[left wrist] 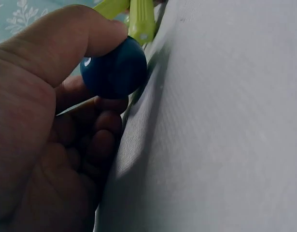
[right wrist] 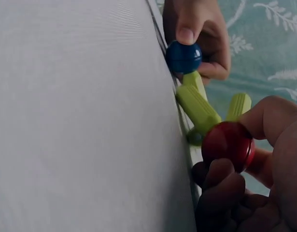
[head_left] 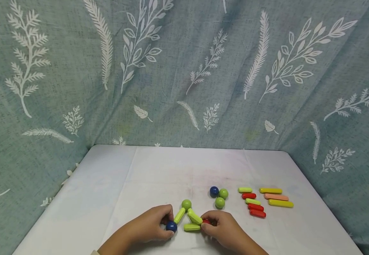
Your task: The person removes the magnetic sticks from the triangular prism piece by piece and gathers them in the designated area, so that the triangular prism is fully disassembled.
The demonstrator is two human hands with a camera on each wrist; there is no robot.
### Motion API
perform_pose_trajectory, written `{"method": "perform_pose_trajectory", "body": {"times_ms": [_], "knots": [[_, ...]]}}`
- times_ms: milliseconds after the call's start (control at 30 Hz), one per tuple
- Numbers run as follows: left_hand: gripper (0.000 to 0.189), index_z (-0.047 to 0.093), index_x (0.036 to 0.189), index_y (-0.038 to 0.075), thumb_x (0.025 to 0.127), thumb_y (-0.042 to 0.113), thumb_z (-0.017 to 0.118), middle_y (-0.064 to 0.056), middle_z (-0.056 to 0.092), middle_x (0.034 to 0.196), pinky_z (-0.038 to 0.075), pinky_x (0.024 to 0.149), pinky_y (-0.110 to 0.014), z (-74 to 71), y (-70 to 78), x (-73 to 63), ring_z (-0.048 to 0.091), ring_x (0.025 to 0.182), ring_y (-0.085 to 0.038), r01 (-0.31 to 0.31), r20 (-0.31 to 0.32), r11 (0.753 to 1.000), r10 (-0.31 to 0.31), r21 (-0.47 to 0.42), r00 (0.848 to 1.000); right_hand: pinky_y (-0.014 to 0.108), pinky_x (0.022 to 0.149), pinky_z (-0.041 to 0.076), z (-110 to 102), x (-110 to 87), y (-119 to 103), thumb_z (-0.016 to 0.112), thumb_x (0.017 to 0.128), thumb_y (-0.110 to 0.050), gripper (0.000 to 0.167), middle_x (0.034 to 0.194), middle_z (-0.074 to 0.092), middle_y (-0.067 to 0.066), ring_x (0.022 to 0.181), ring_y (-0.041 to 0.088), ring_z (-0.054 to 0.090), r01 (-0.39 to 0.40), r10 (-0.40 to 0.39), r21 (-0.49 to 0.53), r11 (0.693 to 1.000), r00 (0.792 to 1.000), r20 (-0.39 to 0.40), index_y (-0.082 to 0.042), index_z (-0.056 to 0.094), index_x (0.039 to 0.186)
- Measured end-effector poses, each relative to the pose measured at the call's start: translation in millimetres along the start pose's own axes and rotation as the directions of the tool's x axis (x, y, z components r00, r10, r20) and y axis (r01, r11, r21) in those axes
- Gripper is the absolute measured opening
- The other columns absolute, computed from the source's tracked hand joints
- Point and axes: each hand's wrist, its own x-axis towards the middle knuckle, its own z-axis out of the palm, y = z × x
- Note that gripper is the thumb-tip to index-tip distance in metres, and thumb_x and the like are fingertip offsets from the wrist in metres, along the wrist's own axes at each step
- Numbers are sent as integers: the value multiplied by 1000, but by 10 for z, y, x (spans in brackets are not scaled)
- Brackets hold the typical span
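My left hand [head_left: 150, 225] pinches a dark blue ball [head_left: 171, 226] between thumb and fingers, close to the cloth. A lime-green rod [head_left: 179, 215] runs from this ball up to a green ball [head_left: 186, 204]. From the green ball, a second lime rod [head_left: 194, 216] slants down to a red ball [right wrist: 228, 145]. My right hand [head_left: 224, 226] grips that red ball, covering much of it in the head view. Another lime rod [head_left: 192, 227] sticks out from the red ball toward the blue one, with a gap between its free end and the blue ball.
Behind my right hand sit a loose blue ball [head_left: 214, 191] and two green balls [head_left: 220, 202]. Farther right lie short lime and red rods [head_left: 258, 213], then longer yellow and orange rods [head_left: 281, 203]. A leaf-patterned curtain [head_left: 178, 71] surrounds the white-covered table [head_left: 159, 166].
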Motion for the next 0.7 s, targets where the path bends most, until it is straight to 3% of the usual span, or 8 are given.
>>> {"method": "perform_pose_trajectory", "body": {"times_ms": [233, 467, 700], "knots": [[36, 58, 101, 25, 81, 31, 87, 12, 61, 96, 49, 80, -24, 13, -13, -3, 57, 87, -4, -3, 0, 1000, 3, -2, 1000, 29, 58, 54, 18, 6, 4, 79, 93, -30, 18, 87, 67, -2, 72, 19, 62, -13, 13, 13, 1000, 1000, 21, -22, 76, 109], [37, 58, 101, 25, 81, 33, 88, 12, 62, 97, 50, 80, -25, 20, -44, -1, 58, 88, -4, -12, -12, 1000, 12, -4, 1000, 29, 56, 51, 8, 3, 4, 77, 95, -33, 19, 82, 67, -1, 69, 19, 61, 13, -12, -16, 1000, 999, 32, -29, 65, 108], [37, 59, 101, 25, 81, 34, 88, 12, 62, 97, 49, 80, -25, 20, -47, 0, 58, 89, -5, -7, -12, 1000, 6, -16, 1000, 26, 55, 49, 27, 2, -21, 77, 95, -33, 13, 79, 64, -2, 67, 16, 60, 23, -23, -53, 998, 1000, 4, -30, 69, 104]]}}
